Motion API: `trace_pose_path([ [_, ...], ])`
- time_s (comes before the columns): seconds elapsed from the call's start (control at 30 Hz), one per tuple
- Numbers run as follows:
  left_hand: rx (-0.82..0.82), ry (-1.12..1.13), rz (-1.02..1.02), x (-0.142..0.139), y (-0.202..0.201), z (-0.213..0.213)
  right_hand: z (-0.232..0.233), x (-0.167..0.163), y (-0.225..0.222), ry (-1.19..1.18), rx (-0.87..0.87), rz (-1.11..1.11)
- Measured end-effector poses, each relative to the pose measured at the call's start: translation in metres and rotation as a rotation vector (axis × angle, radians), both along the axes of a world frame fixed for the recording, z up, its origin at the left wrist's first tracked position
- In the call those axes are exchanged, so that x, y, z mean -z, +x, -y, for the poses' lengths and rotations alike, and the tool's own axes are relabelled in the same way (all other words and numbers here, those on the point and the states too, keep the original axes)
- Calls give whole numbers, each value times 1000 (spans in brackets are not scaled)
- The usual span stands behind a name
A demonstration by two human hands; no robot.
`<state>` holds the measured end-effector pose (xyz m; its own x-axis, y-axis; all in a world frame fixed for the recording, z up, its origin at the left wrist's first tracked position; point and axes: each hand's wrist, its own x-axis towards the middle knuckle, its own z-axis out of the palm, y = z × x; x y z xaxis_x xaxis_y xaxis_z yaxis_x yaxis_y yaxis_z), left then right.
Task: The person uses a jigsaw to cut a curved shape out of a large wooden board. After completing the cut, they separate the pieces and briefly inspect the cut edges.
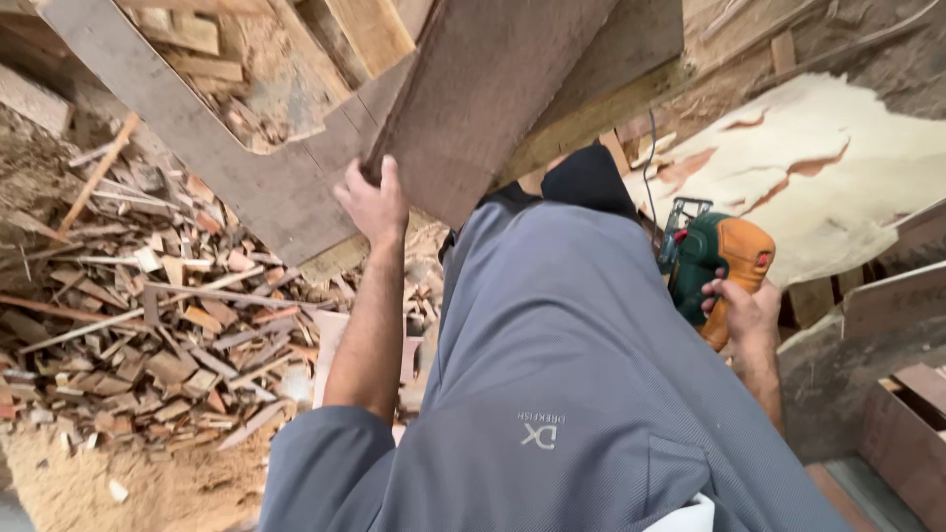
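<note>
Grey shirt cloth (581, 394) fills the bottom of the view, closest of all. Past it, the left hand (374, 202) reaches up and grabs the edge of a big dark wooden board (483, 89). Its fingers are curled shut around that edge, with the thumb on the near side. This board leans over a flat cut-out panel (256, 177) and sticks out past the panel's edge.

Over on the other side, the right hand (746, 310) holds a green and orange power saw (714, 261). Those fingers are wrapped tight around the orange handle. A thin black cord (650, 158) runs up from the saw. It hangs low beside the body, just next to a pale slab of wood (818, 167).

What could go wrong? The board looks heavy, and only one hand holds it. It could slip and drop onto the pile of wood scraps (148, 315) on the floor, or hit a leg. A saw sits very near the shirt, so a bump could snag the cloth. That cord could also catch on a board edge and tug the saw.
</note>
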<state>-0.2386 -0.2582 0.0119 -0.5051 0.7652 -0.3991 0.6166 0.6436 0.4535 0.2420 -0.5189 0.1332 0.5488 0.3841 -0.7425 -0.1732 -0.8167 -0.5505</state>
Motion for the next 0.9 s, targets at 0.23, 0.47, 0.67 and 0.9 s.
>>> trace_pose_path([
  [0.23, 622, 411, -241, -15, 47, -75, -2, -9, -10, 2, -55, 29],
  [0.47, 605, 175, -183, 1, 141, -166, -25, -44, -5, -41, -150, 103],
  [0.67, 594, 416, -438, 6, 166, -174, -48, -52, 11, -104, -172, 133],
  [0.9, 389, 287, -205, -1, 109, -194, -92, -70, 32, -108, -375, 161],
])
